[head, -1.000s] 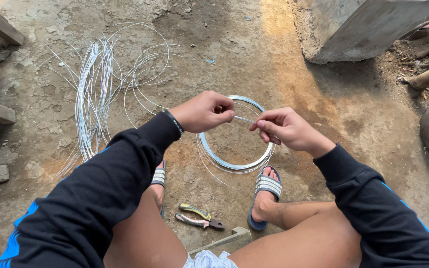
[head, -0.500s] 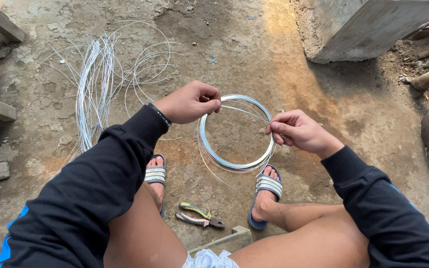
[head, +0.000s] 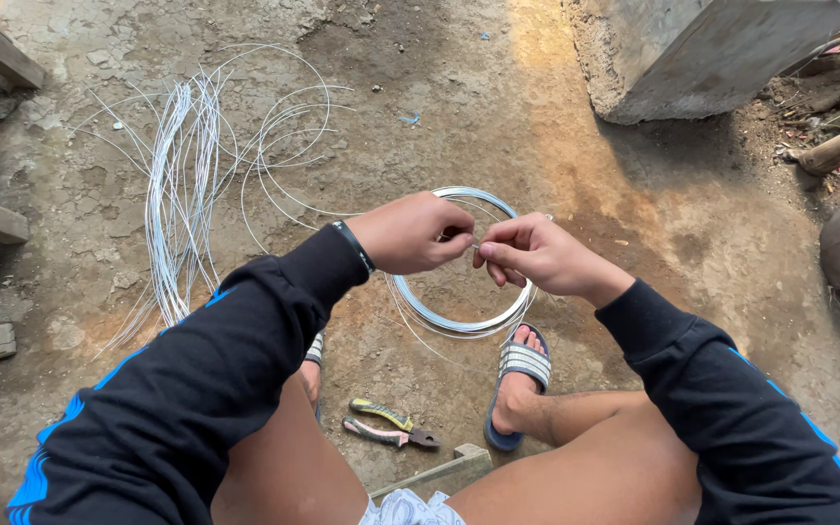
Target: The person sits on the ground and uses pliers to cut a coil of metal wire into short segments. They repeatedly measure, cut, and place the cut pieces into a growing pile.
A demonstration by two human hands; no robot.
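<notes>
1. Head view: I saw my left hand (head: 410,233) and right hand (head: 535,255) meeting at the middle of the scene, fingertips almost touching, each pinched closed on a thin strand of wire (head: 475,246) between them.
2. Both hands hovered over a coil of wire (head: 459,321) lying flat on the dirt ground (head: 537,117), its near edge just beside my right sandal (head: 517,374).
3. To the far left lay a loose bundle of cut wires (head: 182,194), spread out in long loops, well apart from the coil.
4. Near me, between my legs, a pair of pliers (head: 386,424) rested on the ground, untouched.
5. A concrete block (head: 702,58) stood at the far right.
</notes>
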